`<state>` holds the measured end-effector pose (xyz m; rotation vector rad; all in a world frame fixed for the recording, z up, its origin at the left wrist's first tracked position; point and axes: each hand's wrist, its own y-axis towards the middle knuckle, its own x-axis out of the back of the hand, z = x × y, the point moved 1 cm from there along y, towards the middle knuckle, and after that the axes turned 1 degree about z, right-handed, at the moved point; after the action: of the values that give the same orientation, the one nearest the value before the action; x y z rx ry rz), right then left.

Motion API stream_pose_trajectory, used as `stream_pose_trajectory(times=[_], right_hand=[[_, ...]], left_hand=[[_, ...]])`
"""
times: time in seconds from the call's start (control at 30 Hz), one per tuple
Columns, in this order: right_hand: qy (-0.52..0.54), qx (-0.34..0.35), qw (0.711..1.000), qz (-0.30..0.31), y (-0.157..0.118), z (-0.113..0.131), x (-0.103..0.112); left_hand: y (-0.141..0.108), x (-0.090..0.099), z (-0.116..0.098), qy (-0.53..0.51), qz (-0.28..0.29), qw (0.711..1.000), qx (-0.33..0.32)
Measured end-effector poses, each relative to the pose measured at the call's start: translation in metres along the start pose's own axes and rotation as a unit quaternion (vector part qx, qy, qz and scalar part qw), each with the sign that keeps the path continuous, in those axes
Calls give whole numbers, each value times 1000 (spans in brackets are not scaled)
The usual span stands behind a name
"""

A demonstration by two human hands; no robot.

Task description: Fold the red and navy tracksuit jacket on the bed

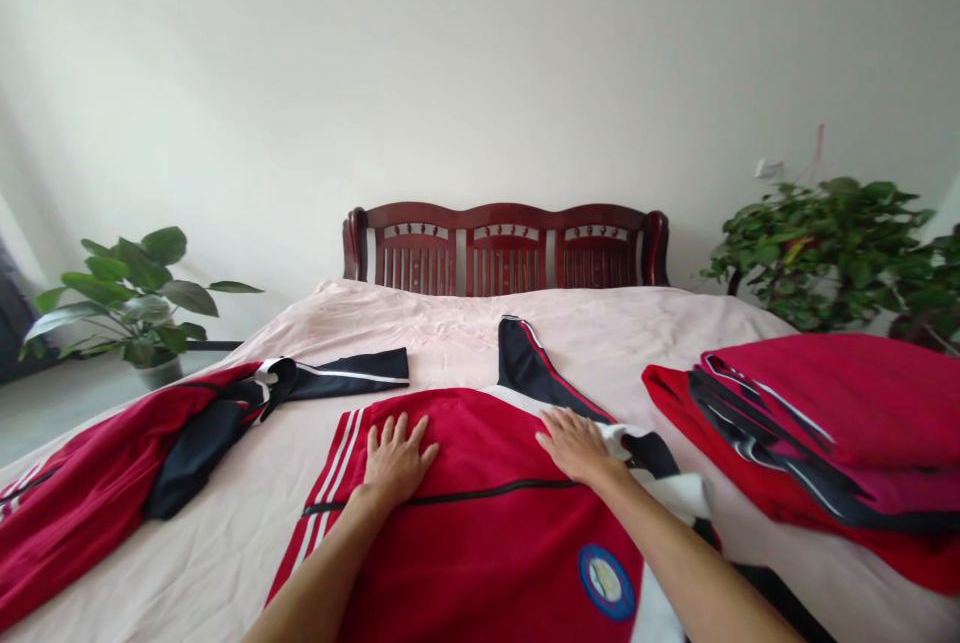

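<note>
A red zip jacket [480, 553] with white side stripes, a black zip and a round blue badge lies spread flat, its hem toward the left. On its upper left part rests my left hand [394, 458], palm down with fingers spread. My right hand [574, 443] lies flat near the white band on the jacket's right, fingers stretched out. One dark sleeve [529, 353] with white and red trim points away toward the headboard. The other sleeve is partly hidden behind my right forearm.
A second red and navy jacket [172, 433] lies on the left of the pink bedsheet [247, 543]. Folded red and dark clothes [832, 413] are stacked at the right. Beyond stand a wooden headboard [506, 248] and potted plants [142, 293] on both sides.
</note>
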<state>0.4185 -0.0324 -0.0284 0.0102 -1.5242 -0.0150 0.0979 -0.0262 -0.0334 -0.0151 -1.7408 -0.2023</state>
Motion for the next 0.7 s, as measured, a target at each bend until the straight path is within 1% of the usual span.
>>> stream_pose_trajectory(times=[0.07, 0.17, 0.27, 0.33, 0.43, 0.47, 0.53, 0.6, 0.63, 0.7], right_hand=[[-24, -27, 999, 7, 1, -21, -8], [-55, -73, 996, 11, 2, -48, -12], [-51, -97, 994, 25, 4, -58, -8], [-50, -107, 992, 31, 6, -52, -2], [-64, -119, 991, 11, 10, -26, 4], [-65, -107, 992, -4, 10, -14, 5], [-50, -50, 997, -23, 11, 11, 2], [-21, 18, 1000, -15, 10, 28, -5], [-10, 40, 999, -6, 9, 30, -10], [-7, 48, 999, 1, 7, 19, -19]], left_hand=[[-1, -4, 15, 16, 2, 1000, 24], [-2, -5, 32, 36, 4, 998, 59], [-2, -2, 36, 47, 7, 996, 75], [0, 1, 32, 51, 6, 996, 75], [3, 5, 19, 61, -14, 996, 60], [4, 5, 13, 63, -22, 997, 48], [4, 2, 3, 62, -28, 997, 20], [1, -3, 1, 61, -23, 998, 2], [-1, -5, 3, 61, -19, 998, 0], [-6, -8, 13, 62, -13, 998, 6]])
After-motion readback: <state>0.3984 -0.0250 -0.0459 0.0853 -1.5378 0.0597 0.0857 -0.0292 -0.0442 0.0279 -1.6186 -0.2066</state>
